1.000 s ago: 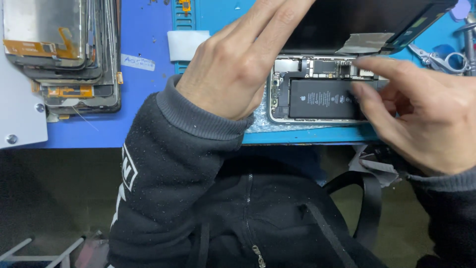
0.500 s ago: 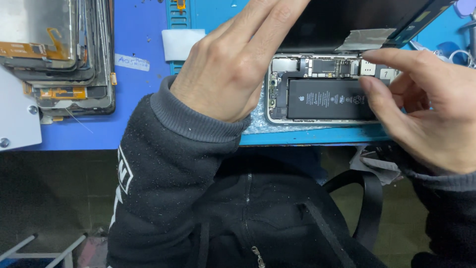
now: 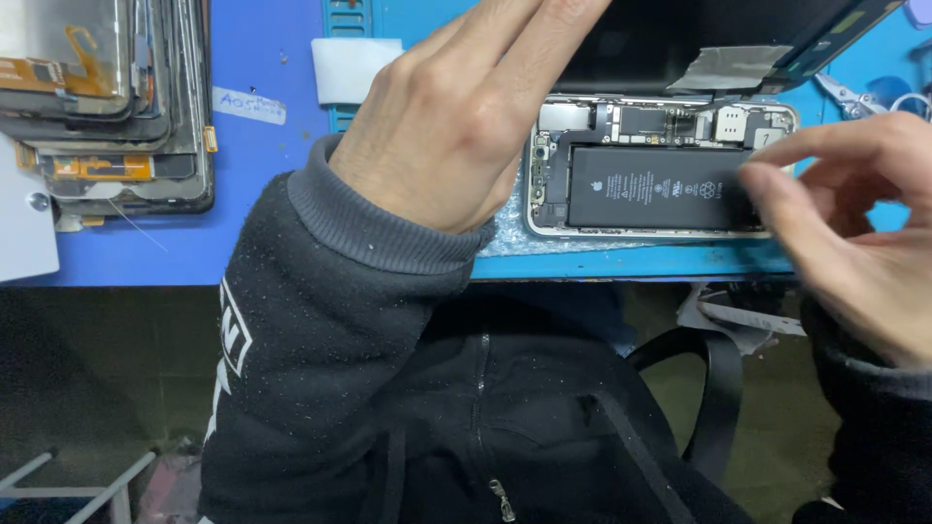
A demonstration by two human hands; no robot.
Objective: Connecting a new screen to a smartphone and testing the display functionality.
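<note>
An opened phone body (image 3: pixel 544 225) lies on a blue mat (image 3: pixel 408 29), with its black battery (image 3: pixel 655 186) and small circuit parts exposed. Its dark screen panel (image 3: pixel 680 34) is tilted up behind it, joined by a grey tape strip (image 3: pixel 730 68). My left hand (image 3: pixel 456 116) reaches over the phone's left end, fingers stretched up along the raised screen and touching it. My right hand (image 3: pixel 854 233) hovers at the phone's right end, thumb and fingertips curled close to the battery's edge, with nothing visibly held.
A stack of old phone screens (image 3: pixel 107 107) sits on the blue table (image 3: pixel 262 204) at the left. A white pad (image 3: pixel 349 68) lies near the mat's left edge. Metal tweezers (image 3: pixel 845 95) rest at the far right. My dark sweatshirt and a black strap (image 3: pixel 723 388) fill the foreground.
My right hand has drawn back to the right off the battery, uncovering more of it. My left hand stays on the raised screen. The view has shifted slightly.
</note>
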